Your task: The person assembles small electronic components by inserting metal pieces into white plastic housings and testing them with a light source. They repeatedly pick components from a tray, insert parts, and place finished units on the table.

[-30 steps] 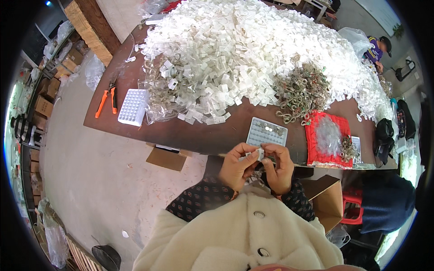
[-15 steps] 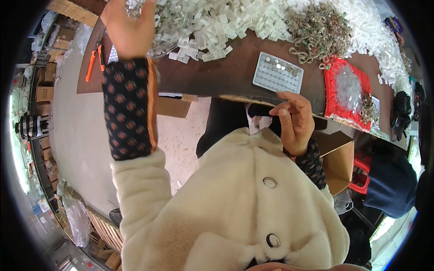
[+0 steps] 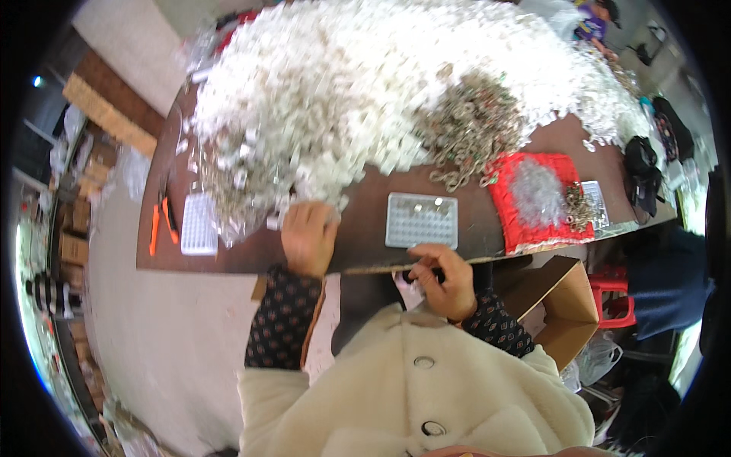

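My left hand point(image 3: 308, 240) is at the near edge of a big heap of small clear and white plastic pieces point(image 3: 335, 99). Its fingers are bent together and slightly blurred, with pale pieces beside the tips; what lies under them is hidden. At the table's front edge is my right hand point(image 3: 449, 286), thumb and fingers curled close together; anything pinched there is too small to make out. Just beyond it lies a pale plastic tray with rows of small pockets point(image 3: 421, 228), a few shiny round bits in its far rows.
A tangled pile of metal clasps point(image 3: 476, 129) sits against the heap. Right of the tray, a red cloth point(image 3: 525, 236) bears clear bits and metal parts. Orange-handled pliers point(image 3: 155, 225) and a white pocketed tray point(image 3: 199, 228) lie at left. An open cardboard box point(image 3: 567, 305) stands below right.
My left hand has come back from the far left to the heap's near edge. My right hand stays curled by the table edge. The view has tipped up, showing more of the heap.
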Motion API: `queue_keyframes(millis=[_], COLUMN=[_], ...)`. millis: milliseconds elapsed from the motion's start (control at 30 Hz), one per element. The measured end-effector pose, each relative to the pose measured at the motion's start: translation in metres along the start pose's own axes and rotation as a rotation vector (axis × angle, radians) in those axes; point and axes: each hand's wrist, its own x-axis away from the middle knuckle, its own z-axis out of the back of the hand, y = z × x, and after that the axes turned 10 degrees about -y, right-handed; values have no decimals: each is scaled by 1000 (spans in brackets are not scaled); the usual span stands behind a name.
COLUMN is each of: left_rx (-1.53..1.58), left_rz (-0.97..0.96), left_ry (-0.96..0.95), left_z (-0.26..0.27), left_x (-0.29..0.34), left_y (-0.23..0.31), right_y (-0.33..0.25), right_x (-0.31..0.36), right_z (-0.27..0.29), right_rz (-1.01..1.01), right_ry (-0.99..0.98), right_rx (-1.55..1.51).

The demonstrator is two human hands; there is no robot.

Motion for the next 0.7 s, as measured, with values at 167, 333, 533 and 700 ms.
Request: queue_keyframes(millis=[167, 333, 533, 700], left_rx=[353, 611, 1534, 1931], left_rz=[-77, -17, 539, 656], left_ry=[-102, -92, -535, -651], left_z=[11, 3, -4, -14], left_x=[17, 30, 55, 57], left_y=[58, 97, 107, 101], right_y=[-7, -11, -9, -11], right_x=[-14, -16, -1, -1], right_z=[-7, 5, 34, 39], right_rz=[-42, 107, 142, 64], right_ry=[-20, -56, -100, -146], right_rx=[-166, 37, 219, 99])
